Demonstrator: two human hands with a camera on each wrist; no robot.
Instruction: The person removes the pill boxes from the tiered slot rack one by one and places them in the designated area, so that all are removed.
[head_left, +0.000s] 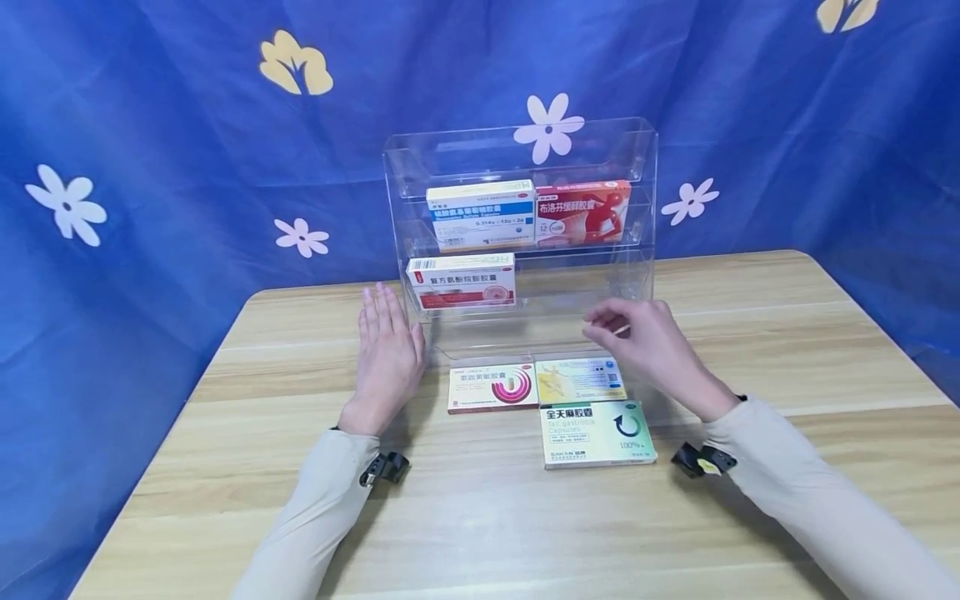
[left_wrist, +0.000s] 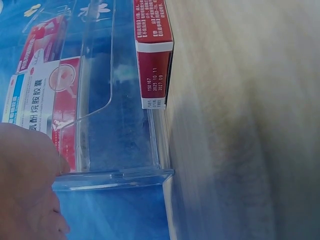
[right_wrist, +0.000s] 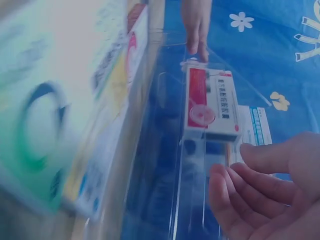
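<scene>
Wooden bench (head_left: 480, 517) before a blue flowered cloth (head_left: 150, 167): hands idle beside boxes and rack.

Nearest, a green-and-white medicine box (head_left: 597, 433) lies flat below the right hand (head_left: 651, 343), touching a pink-swirl box (head_left: 492, 387) and a yellow box (head_left: 580, 379). That hand hovers loosely curled, holding nothing. The left hand (head_left: 388, 350) rests flat, fingers straight, at the clear acrylic tiered rack's (head_left: 637, 275) left wall. Risk, judged: a careless nudge there could shift the light rack and topple its red-and-white box (head_left: 461, 282).
</scene>
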